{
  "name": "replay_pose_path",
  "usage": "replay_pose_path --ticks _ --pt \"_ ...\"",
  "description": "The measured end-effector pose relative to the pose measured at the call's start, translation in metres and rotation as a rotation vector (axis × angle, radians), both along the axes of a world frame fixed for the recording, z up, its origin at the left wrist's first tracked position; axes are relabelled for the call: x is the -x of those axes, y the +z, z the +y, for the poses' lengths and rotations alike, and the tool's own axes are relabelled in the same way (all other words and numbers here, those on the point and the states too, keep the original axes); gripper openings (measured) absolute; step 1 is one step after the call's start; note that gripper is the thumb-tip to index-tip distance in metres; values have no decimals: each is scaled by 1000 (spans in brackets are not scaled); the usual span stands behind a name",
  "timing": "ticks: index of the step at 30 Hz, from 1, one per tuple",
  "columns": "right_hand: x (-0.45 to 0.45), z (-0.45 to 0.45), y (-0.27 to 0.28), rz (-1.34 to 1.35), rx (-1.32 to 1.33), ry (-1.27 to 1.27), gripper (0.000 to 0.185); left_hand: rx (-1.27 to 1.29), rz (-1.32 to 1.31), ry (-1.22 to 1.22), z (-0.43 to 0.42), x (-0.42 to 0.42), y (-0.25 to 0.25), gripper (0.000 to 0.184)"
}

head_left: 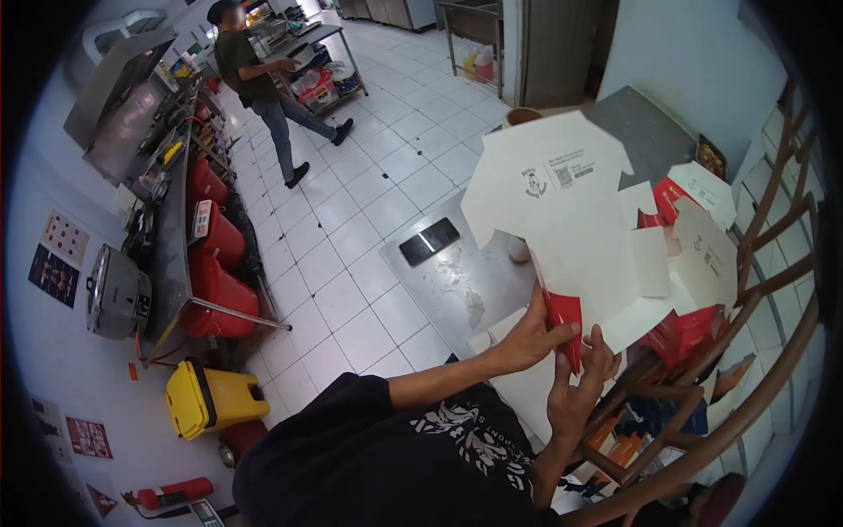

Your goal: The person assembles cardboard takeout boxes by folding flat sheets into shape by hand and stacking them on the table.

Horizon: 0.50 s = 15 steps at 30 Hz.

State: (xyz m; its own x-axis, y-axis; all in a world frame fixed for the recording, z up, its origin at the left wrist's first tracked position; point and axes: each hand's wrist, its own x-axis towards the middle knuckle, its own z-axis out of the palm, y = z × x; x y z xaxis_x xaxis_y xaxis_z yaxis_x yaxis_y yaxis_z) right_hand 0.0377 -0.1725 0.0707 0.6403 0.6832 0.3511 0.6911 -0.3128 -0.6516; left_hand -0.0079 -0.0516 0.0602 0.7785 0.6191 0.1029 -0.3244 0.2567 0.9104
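An unfolded takeaway box, white with black print and a code on its lid and red on its outer side, is held up over the metal table. My left hand is closed on its red side flap, with the thumb pressed against the red card. Close by, my right hand has its fingers at the lower end of that same flap, gripping the card. Beneath my forearms lies more flat white card, partly hidden.
A phone lies on the table. Several red and white boxes are stacked at right beside a brown metal rack. A person walks across the tiled floor. Red bins and a yellow bin line the left side.
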Motion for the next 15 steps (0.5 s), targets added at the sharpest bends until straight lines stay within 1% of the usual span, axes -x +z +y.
replay_pose_path --ticks 1,2,3,4,5,6,7,8,10,11,13,15 --pt "-1 0 -4 122 -137 23 51 13 5 -18 0 -1 1 66" --pt "-1 -1 -10 245 -272 28 50 -1 44 35 1 -1 1 62" --pt "-3 0 -15 206 -354 19 49 -9 85 69 0 -3 1 58" --pt "0 2 -17 295 -437 -50 44 30 84 91 3 -6 -11 49" --pt "-3 1 -17 279 -452 -104 37 73 84 108 6 -7 -23 41" --pt "-7 2 -14 196 -508 -107 29 81 131 134 3 -5 0 38" --pt "-6 2 -11 182 -531 -157 25 181 14 134 -1 -6 8 38" --pt "-5 2 -11 205 -574 -179 20 228 -48 121 -3 -8 11 41" --pt "-2 4 -19 225 -676 -220 23 279 -85 82 -10 -9 13 42" --pt "-3 2 -18 216 -674 -245 23 243 -86 64 -11 -9 13 42" --pt "-2 0 -16 144 -565 -249 29 173 -57 40 -11 -8 7 44" --pt "-4 -2 -18 141 -574 -256 32 124 -46 31 -12 -10 6 44"
